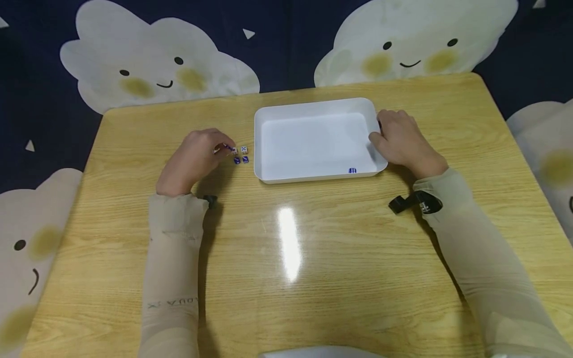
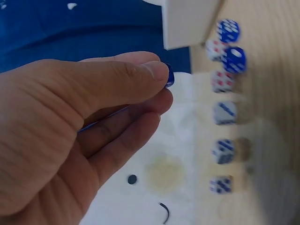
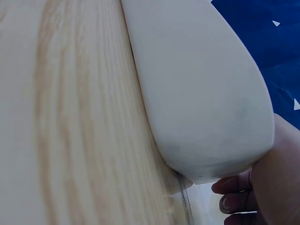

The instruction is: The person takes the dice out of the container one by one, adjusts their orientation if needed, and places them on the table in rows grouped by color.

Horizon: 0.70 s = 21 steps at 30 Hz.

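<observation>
My left hand (image 1: 192, 159) pinches a small blue die (image 2: 169, 76) between thumb and fingers, off the left end of a white rectangular tray (image 1: 313, 176). Beside those fingertips several dice stand close together on the table. In the left wrist view they form a line, with a blue die (image 2: 234, 60), a white die with red pips (image 2: 222, 81) and white dice with blue pips (image 2: 221, 184) among them. My right hand (image 1: 403, 141) grips the tray's right end, thumb over the rim and fingers outside. One blue die (image 1: 352, 170) lies in the tray's near right part.
The wooden table (image 1: 340, 238) carries everything, and a dark blue cloth with smiling clouds (image 1: 286, 44) hangs behind it. A white edge (image 1: 318, 353) shows at the bottom of the head view. Black wrist straps (image 1: 416, 201) sit over both beige sleeves.
</observation>
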Each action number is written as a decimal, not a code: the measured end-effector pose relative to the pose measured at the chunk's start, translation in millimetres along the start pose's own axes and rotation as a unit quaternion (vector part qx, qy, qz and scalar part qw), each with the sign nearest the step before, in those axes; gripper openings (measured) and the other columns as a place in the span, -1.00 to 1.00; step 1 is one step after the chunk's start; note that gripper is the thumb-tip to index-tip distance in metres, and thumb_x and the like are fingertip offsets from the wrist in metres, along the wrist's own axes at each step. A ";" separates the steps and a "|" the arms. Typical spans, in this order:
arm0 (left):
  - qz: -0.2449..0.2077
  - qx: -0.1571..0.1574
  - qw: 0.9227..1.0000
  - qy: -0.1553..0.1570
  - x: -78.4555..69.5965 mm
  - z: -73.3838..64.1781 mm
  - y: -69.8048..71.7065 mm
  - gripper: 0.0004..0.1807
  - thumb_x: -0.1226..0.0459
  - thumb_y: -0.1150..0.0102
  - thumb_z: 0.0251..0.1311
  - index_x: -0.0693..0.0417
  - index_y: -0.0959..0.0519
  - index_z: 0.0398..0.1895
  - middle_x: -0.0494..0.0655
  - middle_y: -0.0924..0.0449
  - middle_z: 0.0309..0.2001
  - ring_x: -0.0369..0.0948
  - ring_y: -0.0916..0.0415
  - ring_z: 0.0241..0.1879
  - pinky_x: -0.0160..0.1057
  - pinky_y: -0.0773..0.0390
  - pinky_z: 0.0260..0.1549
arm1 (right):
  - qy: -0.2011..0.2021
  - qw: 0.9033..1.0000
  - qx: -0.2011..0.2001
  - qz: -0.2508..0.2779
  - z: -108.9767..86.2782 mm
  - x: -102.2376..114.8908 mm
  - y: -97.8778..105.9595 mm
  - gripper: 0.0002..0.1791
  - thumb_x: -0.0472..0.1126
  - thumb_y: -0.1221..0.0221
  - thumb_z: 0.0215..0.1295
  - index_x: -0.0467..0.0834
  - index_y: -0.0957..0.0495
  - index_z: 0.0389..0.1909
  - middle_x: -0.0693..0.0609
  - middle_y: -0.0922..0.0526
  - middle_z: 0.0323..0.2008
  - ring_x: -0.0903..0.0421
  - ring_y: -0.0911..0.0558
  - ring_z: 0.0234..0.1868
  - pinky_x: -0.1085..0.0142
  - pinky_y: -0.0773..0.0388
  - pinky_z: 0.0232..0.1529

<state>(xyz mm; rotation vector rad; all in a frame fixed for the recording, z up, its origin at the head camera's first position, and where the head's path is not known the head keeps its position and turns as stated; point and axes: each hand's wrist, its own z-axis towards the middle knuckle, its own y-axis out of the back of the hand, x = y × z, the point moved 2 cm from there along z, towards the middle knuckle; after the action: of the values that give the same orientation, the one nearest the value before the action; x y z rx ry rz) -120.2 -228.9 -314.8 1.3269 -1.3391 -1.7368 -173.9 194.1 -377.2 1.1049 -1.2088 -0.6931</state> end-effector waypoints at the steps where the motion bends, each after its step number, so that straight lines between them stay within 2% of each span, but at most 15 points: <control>1: -0.001 0.005 1.000 0.005 1.6 0.4 -1.0 -0.85 0.44 -0.26 0.35 0.22 -0.76 -0.10 0.12 -0.78 -0.05 -0.03 -0.69 -0.06 -0.03 -0.68 0.02 | 0.000 1.000 0.000 -0.001 -0.2 -0.1 -0.1 -0.63 -0.10 0.12 0.46 -0.35 -0.45 -0.10 -0.29 -0.52 -0.21 -0.26 -0.42 -0.12 -0.09 -0.33 -0.08; 8: -0.012 0.021 0.999 0.024 12.0 1.5 -6.5 -0.84 0.43 -0.30 0.32 0.20 -0.78 -0.10 0.12 -0.77 -0.07 -0.05 -0.64 -0.13 -0.04 -0.66 -0.02 | 0.001 1.000 0.001 -0.002 -0.2 -0.9 0.0 -0.63 -0.10 0.13 0.46 -0.35 -0.44 -0.10 -0.30 -0.51 -0.20 -0.27 -0.42 -0.10 -0.10 -0.32 -0.07; 21: -0.024 0.059 0.997 0.035 17.2 3.0 -13.5 -0.83 0.45 -0.30 0.30 0.21 -0.77 -0.10 0.15 -0.77 -0.04 -0.04 -0.67 -0.10 -0.04 -0.67 -0.02 | 0.004 1.000 -0.002 0.000 0.0 -2.1 -1.4 -0.62 -0.09 0.12 0.48 -0.35 -0.45 -0.08 -0.27 -0.52 -0.22 -0.25 -0.41 -0.11 -0.07 -0.31 -0.07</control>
<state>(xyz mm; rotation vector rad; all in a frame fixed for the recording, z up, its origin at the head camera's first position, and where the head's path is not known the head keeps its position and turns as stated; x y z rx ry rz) -127.2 -238.2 -333.5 1.4827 -1.3995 -1.6485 -174.3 195.5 -379.3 1.1046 -1.2009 -0.6909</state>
